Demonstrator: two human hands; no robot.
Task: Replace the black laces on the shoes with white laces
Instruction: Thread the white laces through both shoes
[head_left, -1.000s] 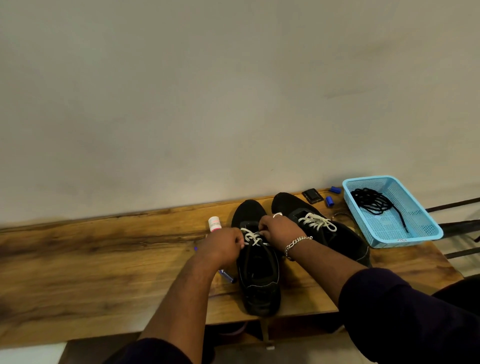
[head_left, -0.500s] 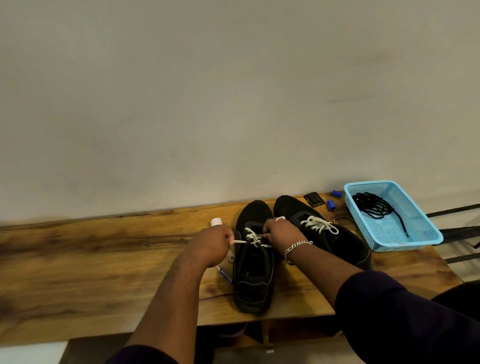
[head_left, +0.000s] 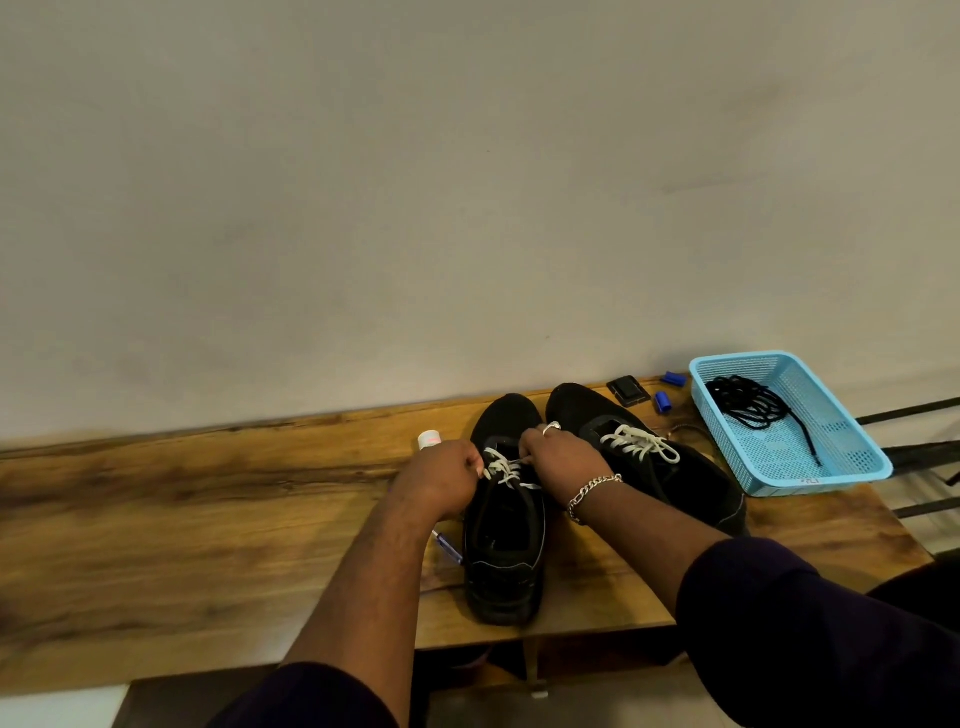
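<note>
A home, likely — wooden bench (head_left: 208, 519) against bare wall (head_left: 415, 208).
</note>
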